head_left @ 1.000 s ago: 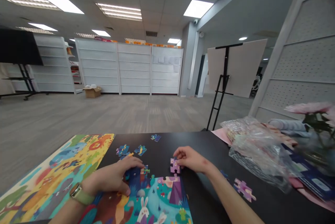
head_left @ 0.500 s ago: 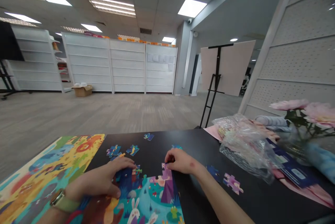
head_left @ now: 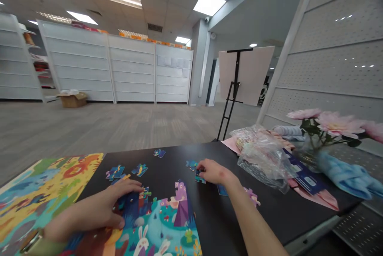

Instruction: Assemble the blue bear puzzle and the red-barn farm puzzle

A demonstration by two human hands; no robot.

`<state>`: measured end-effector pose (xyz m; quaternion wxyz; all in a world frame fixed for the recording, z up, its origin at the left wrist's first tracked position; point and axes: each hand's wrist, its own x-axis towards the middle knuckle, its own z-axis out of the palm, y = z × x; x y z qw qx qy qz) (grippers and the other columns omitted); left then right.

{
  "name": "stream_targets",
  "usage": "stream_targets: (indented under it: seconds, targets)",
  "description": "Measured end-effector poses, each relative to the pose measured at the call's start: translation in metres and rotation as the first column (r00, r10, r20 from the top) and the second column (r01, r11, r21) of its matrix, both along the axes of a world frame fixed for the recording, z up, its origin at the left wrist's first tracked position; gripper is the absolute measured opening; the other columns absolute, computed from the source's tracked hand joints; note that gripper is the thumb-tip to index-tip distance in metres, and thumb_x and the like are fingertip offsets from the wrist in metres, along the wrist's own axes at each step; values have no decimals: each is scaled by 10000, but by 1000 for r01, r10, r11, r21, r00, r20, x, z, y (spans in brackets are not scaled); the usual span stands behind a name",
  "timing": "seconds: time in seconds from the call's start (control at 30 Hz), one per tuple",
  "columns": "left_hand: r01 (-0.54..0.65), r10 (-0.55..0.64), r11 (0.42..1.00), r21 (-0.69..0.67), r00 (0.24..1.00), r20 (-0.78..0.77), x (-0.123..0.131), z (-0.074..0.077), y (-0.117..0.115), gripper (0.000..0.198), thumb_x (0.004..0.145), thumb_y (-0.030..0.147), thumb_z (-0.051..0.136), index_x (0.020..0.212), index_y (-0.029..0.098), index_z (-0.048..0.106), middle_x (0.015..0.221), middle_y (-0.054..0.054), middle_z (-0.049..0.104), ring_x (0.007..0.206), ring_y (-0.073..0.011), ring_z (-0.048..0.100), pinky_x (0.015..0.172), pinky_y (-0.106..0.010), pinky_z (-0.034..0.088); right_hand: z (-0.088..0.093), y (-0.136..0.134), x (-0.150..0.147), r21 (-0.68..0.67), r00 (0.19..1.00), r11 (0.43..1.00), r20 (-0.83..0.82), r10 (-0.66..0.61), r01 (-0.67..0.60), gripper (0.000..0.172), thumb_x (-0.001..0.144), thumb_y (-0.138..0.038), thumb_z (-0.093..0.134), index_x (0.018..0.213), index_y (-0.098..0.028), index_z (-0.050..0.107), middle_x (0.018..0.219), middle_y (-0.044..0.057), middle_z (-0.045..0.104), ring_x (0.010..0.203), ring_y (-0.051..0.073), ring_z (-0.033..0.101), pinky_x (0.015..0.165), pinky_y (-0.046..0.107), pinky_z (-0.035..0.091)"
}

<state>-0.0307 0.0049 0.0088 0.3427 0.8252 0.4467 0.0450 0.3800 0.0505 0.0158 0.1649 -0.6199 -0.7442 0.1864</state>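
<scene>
My left hand (head_left: 101, 210) lies flat on a part-built jigsaw puzzle (head_left: 155, 220), its fingers by a gap in the dark blue area. My right hand (head_left: 214, 172) is on the black table (head_left: 209, 216), fingers pinching a blue jigsaw piece (head_left: 200, 177). A purple piece (head_left: 180, 191) sits at the puzzle's top edge. Loose blue pieces (head_left: 139, 169) lie beyond the puzzle, with another (head_left: 191, 164) just past my right fingers. A purple piece (head_left: 253, 196) lies partly hidden behind my right forearm.
A colourful printed puzzle picture sheet (head_left: 50, 192) lies left of the table. On the right are a crumpled plastic bag (head_left: 263, 158), a blue booklet (head_left: 305, 178), pink flowers in a glass vase (head_left: 311, 152) and a blue cloth (head_left: 348, 178).
My right hand has left the purple piece, now seated at the puzzle's edge, and moved right onto a blue piece. My left hand stays on the puzzle. The view has turned rightward.
</scene>
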Motion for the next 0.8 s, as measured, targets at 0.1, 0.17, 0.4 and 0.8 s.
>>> stream_targets:
  seconds: [0.1, 0.17, 0.4, 0.8]
  targets:
    - [-7, 7, 1000, 11, 1000, 10, -1, 0, -1, 835, 615, 214, 750, 1389, 397, 495, 1553, 30, 387, 1456, -351, 266, 1189, -466, 256, -9, -2, -9, -67, 999, 997, 35, 35, -32, 354, 523, -191, 813, 865, -249, 747, 871, 6, 679, 798, 189, 611, 676, 248, 422]
    - [0, -1, 1000, 18, 1000, 30, 0, 1, -2, 828, 616, 221, 758, 1383, 393, 498, 1548, 28, 391, 1450, -348, 278, 1189, -458, 257, -10, -1, -13, -87, 999, 996, 41, 35, -31, 381, 496, -171, 817, 861, -241, 738, 885, 9, 667, 799, 186, 599, 667, 248, 416]
    - [10, -15, 999, 50, 996, 86, 4, 7, -5, 791, 618, 244, 789, 1352, 366, 521, 1486, 8, 454, 1383, -317, 380, 1162, -409, 299, 5, 0, -24, -95, 994, 993, -90, 61, -70, 242, 622, -159, 727, 854, -173, 658, 755, -7, 600, 690, 141, 558, 605, 245, 417]
    - [-9, 0, 996, 93, 996, 90, 15, 15, -9, 751, 596, 282, 836, 1296, 334, 569, 1380, -6, 521, 1311, -310, 436, 1119, -399, 345, -18, -14, -95, -68, 806, 956, -556, 201, -285, 141, 693, -236, 707, 806, -151, 710, 593, -25, 627, 553, 112, 556, 561, 232, 417]
